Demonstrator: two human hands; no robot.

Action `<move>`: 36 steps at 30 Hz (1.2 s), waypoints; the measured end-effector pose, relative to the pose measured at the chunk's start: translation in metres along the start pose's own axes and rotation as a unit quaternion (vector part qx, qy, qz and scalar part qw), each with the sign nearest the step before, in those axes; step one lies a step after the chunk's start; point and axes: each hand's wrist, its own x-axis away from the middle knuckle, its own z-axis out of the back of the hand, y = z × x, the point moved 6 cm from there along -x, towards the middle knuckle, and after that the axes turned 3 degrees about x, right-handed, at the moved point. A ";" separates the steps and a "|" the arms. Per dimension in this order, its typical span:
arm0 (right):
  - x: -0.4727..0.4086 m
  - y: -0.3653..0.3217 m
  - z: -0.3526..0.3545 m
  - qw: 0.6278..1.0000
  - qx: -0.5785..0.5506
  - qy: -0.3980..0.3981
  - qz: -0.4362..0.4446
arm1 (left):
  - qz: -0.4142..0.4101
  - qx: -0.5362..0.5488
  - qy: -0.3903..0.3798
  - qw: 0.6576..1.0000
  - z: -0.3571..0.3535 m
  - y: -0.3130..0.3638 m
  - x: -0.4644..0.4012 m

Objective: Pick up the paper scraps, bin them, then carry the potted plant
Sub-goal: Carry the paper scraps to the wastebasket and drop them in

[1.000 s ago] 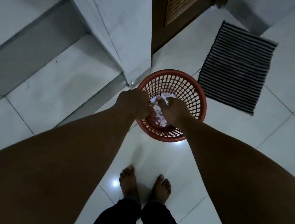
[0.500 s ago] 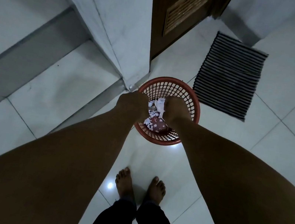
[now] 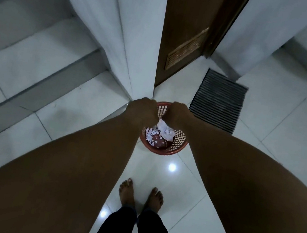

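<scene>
Both of your hands are curled over the bin (image 3: 171,148): your left hand (image 3: 143,110) looks bunched into a loose fist, though whether that grip has any paper in it cannot be told from this angle, while your right hand (image 3: 179,113) has its grip turned down with a white wad of paper (image 3: 164,128) just beneath it, seemingly pinched or only now leaving the fingers, and which of the two is unclear. Small scraps (image 3: 151,136) already lie on the bin's floor, so the binning step looks nearly finished; no loose paper shows on the tiles around you. What remains, by my reading, is to let go of the last wad, check both palms, and then go for the potted plant, which is nowhere in view, so you will have to turn and find it. Around you: the bin stands on the tiled floor (image 3: 263,159) close to a wall corner (image 3: 136,56), with a wooden door (image 3: 185,30) behind it and a striped mat (image 3: 219,102) just to the right. A step (image 3: 34,68) rises on your left. Your bare feet (image 3: 140,197) stand close behind the bin on glossy tile, so mind the step and the mat edge when you turn away.
</scene>
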 end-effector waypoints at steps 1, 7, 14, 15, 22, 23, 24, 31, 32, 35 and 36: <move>0.013 -0.005 0.012 1.000 -0.010 0.011 0.004 | -0.014 0.011 0.020 1.000 0.007 0.001 0.009; 0.095 -0.025 0.054 0.996 -0.042 0.077 0.022 | -0.024 0.031 0.094 0.995 0.043 0.009 0.069; 0.189 -0.059 0.067 0.993 -0.007 0.103 0.051 | 0.021 0.043 0.131 0.990 0.043 -0.014 0.157; 0.204 -0.063 0.065 0.992 0.009 0.111 0.063 | 0.033 0.048 0.135 0.989 0.039 -0.019 0.172; 0.287 -0.093 0.034 0.980 0.103 0.119 0.124 | 0.085 0.067 0.191 0.976 0.003 -0.041 0.275; 0.297 -0.098 0.027 0.976 0.122 0.119 0.132 | 0.097 0.064 0.195 0.974 -0.004 -0.043 0.291; 0.311 -0.102 0.018 0.972 0.141 0.119 0.142 | 0.111 0.060 0.198 0.972 -0.012 -0.045 0.311; 0.394 -0.143 -0.055 0.949 0.218 0.090 0.208 | 0.166 0.063 0.194 0.965 -0.091 -0.070 0.424; 0.403 -0.147 -0.066 0.947 0.228 0.083 0.212 | 0.174 0.064 0.191 0.964 -0.103 -0.075 0.437; 0.436 -0.171 -0.100 0.942 0.234 0.081 0.225 | 0.212 0.085 0.197 0.954 -0.135 -0.105 0.488; 0.447 -0.182 -0.111 0.942 0.233 0.074 0.229 | 0.223 0.088 0.196 0.951 -0.144 -0.117 0.504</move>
